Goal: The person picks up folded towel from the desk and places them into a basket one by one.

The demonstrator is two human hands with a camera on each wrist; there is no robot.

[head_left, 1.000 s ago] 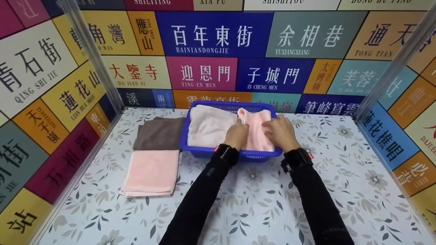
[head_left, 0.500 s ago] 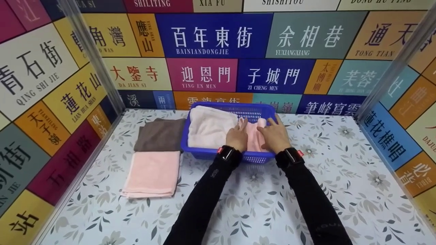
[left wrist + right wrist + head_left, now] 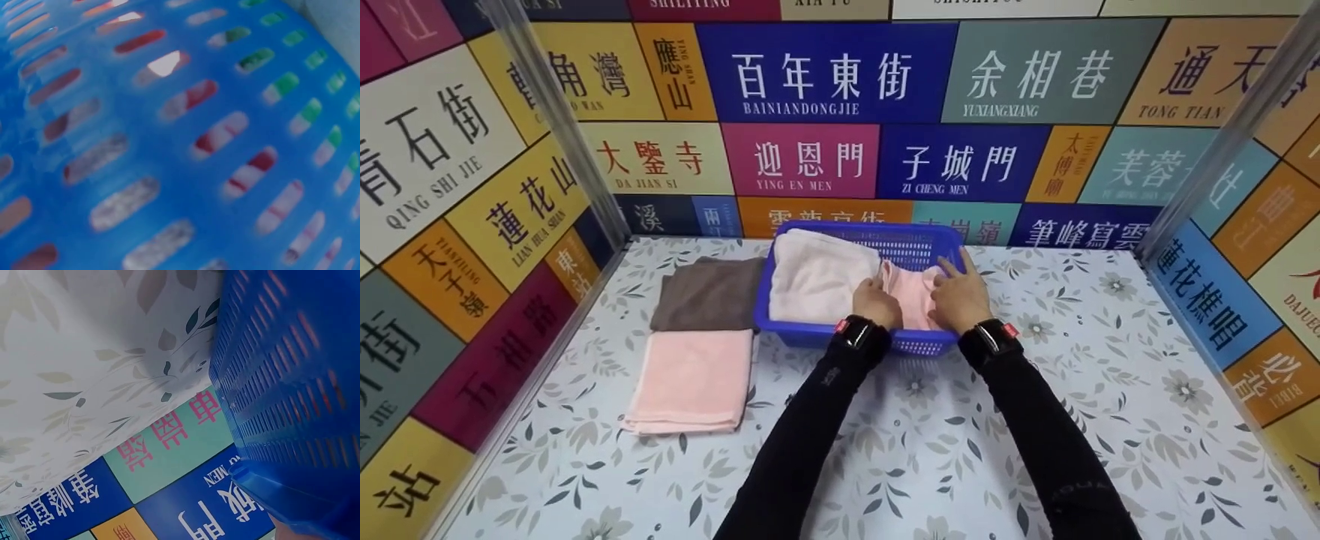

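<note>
So we've got the pink towel (image 3: 913,296) sitting in the right half of the blue basket (image 3: 840,339), pushed down beside the white towel (image 3: 819,276) that fills the left half. Both our hands are on it: left hand (image 3: 876,302) has its fingers curled into the towel's left edge, right hand (image 3: 960,296) lies over the right side with the fingers mostly straight, index finger stretched toward the far rim. Whether the right thumb is actually pinching cloth, we can't tell from the head view.

Orientation-wise, the pink towel's long axis looks like it runs front to back, from our side of the basket toward the wall, with its bunched far end pointing at the back rim.

What could go sideways, we reckon: the towel is squeezed into a narrow slot, so the fold could come apart or ride up over the white one if pressed unevenly. The basket is light too, and could slide on the floral table (image 3: 930,450).

Further out on the left, a brown towel (image 3: 709,295) and another folded pink towel (image 3: 690,380) lie on the table. The wrist cams only show basket mesh (image 3: 169,157) up close.
</note>
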